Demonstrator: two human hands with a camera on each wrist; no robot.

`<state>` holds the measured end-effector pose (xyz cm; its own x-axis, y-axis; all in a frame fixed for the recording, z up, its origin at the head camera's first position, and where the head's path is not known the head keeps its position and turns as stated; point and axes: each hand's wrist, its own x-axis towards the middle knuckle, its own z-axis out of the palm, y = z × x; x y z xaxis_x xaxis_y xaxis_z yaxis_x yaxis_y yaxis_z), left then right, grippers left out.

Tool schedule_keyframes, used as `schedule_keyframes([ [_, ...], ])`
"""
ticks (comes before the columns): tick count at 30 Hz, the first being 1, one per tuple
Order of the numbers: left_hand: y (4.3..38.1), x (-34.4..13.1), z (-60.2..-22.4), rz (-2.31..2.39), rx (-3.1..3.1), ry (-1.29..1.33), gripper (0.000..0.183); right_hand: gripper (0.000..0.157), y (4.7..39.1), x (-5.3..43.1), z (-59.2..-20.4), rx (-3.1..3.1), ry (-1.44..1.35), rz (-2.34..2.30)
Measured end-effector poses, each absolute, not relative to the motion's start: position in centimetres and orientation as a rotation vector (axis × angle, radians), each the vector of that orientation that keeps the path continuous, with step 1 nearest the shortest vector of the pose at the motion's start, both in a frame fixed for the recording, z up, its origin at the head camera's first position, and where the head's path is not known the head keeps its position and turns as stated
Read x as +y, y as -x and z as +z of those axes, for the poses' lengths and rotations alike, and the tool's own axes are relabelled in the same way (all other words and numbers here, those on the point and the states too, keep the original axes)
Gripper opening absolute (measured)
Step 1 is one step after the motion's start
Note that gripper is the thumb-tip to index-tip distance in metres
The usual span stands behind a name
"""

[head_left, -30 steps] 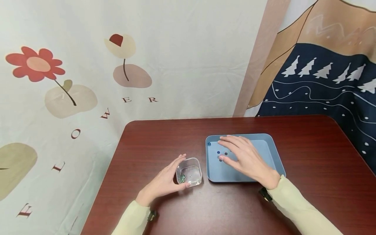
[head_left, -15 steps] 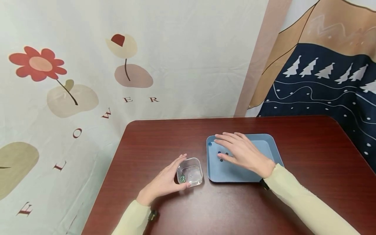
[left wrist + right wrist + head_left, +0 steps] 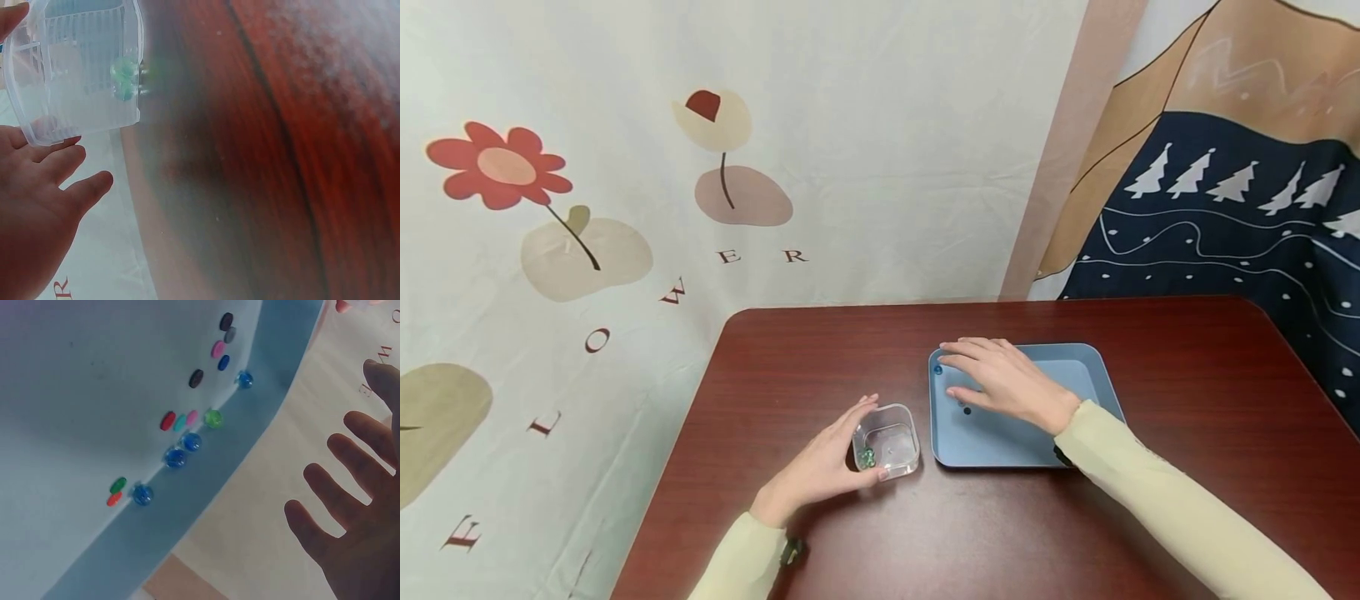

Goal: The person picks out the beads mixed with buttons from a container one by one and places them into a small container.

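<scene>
My left hand (image 3: 823, 471) grips a small clear plastic box (image 3: 893, 446), thumb at its near side and fingers at the far side. Green glass marbles (image 3: 126, 78) lie in one corner of that box. Over the left part of a blue tray (image 3: 992, 442), my right hand (image 3: 1011, 383) is spread palm down, fingers extended, holding nothing. Below the hand, the right wrist view shows several blue marbles (image 3: 175, 457) and a green marble (image 3: 213, 419) along the tray wall. Among them lie coloured buttons, such as a red button (image 3: 167, 420) and a black button (image 3: 196, 378).
The box and tray stand side by side on a dark red wooden table (image 3: 1180, 367), a narrow gap between them. Behind the table hangs a pale curtain (image 3: 887, 150) with flower prints, and a navy cloth (image 3: 1210, 242) with white trees is at the right.
My right hand has moved left across the tray, now covering most of the buttons seen earlier in the head view. The left hand and the plastic box have stayed in place.
</scene>
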<state>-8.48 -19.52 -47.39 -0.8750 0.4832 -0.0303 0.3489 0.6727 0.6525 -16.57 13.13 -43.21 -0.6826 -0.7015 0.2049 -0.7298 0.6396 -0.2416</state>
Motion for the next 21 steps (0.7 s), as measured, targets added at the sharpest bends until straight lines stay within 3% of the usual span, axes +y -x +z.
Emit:
schedule_keyframes([
  [21, 8.3, -19.6, -47.6, 1.003, 2.691, -0.681, 0.098, 0.050, 17.9, 12.4, -45.5, -2.905, -1.221, 0.525],
])
